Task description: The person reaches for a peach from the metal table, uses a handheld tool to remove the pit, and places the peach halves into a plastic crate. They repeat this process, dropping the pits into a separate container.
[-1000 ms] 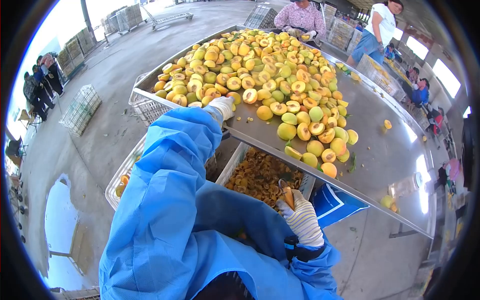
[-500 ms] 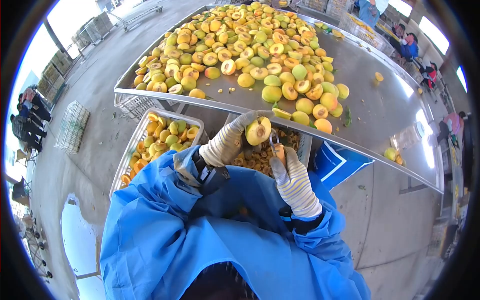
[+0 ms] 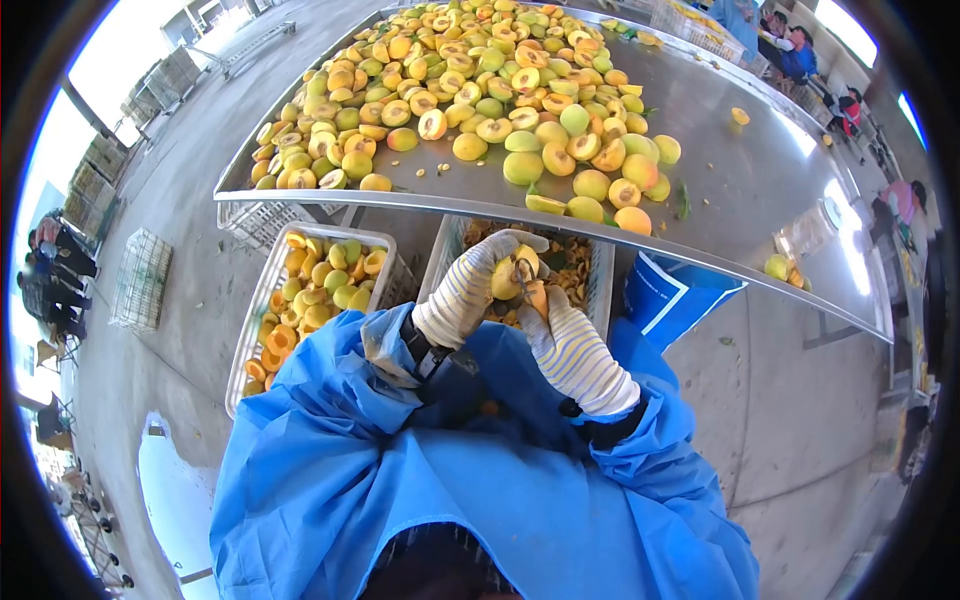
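My left hand (image 3: 463, 290), in a striped, stained glove, is closed around a halved yellow peach (image 3: 504, 281), cut side facing my right hand. My right hand (image 3: 578, 358), gloved alike, grips the wooden handle of a pitting tool (image 3: 537, 299). Its curved metal head is against the cut face of the peach; the tip is partly hidden. Below both hands stands a grey crate (image 3: 437, 262) of brown pits and scraps. On the left, a white crate (image 3: 246, 345) holds pitted peach halves. Ahead, many halved peaches (image 3: 490, 130) are heaped on a metal table (image 3: 715, 180).
The table's raised metal edge (image 3: 420, 204) runs just beyond my hands. Under it, to the right, is a blue bag or bin (image 3: 668, 300). A clear plastic container (image 3: 800, 228) lies on the table's right side. An empty-looking wire crate (image 3: 142, 280) and several people (image 3: 58, 265) are farther left.
My hands have come slightly lower and closer together. The tool's metal head has moved from beside the peach half onto its cut face, and the peach has turned toward my right hand.
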A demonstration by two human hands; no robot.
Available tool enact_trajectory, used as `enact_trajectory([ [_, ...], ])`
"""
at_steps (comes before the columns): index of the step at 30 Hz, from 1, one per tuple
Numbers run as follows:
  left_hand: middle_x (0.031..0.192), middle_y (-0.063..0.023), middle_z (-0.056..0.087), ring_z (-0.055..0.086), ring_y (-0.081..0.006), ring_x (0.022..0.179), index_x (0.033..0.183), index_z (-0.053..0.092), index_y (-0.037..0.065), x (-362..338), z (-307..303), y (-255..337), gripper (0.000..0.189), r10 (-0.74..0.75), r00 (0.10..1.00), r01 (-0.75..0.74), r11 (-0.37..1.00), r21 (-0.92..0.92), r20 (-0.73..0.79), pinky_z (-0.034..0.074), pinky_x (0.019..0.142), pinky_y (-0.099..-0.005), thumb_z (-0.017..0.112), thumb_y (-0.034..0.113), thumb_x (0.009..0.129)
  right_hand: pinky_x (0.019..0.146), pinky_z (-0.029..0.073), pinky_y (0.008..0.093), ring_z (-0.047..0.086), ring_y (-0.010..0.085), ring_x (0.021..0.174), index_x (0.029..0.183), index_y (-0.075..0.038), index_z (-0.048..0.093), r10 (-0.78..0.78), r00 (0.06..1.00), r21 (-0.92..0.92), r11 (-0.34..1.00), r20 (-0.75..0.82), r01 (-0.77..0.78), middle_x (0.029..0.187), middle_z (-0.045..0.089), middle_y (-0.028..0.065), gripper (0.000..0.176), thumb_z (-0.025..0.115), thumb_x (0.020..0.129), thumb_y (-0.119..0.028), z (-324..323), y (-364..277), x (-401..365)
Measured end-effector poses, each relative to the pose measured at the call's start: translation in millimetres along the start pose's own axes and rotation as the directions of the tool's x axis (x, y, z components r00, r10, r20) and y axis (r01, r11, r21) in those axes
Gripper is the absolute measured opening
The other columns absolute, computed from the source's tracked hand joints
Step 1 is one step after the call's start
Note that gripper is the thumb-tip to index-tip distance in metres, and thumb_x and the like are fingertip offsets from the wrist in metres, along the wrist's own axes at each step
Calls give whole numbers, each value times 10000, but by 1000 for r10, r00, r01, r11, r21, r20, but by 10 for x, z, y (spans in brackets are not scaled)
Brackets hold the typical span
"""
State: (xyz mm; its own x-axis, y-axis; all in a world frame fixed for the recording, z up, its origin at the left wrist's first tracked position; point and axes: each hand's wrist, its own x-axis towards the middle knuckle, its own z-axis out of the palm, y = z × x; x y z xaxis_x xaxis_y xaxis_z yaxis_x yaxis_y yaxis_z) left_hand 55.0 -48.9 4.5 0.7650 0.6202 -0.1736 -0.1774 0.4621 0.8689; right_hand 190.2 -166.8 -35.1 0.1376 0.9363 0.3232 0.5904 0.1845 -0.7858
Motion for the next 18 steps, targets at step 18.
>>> enact_trajectory([
  [18, 1107, -193, 654, 647, -253, 1020, 1167, 586, -14, 124, 21, -155, 515, 69, 993, -96, 948, -305, -97, 529, 914, -373, 596, 451, 947, 606, 479, 505, 620, 463, 732, 1144, 37, 515, 97, 995, -293, 953, 39, -81, 783, 617, 287, 341, 575, 953, -240, -154, -226, 72],
])
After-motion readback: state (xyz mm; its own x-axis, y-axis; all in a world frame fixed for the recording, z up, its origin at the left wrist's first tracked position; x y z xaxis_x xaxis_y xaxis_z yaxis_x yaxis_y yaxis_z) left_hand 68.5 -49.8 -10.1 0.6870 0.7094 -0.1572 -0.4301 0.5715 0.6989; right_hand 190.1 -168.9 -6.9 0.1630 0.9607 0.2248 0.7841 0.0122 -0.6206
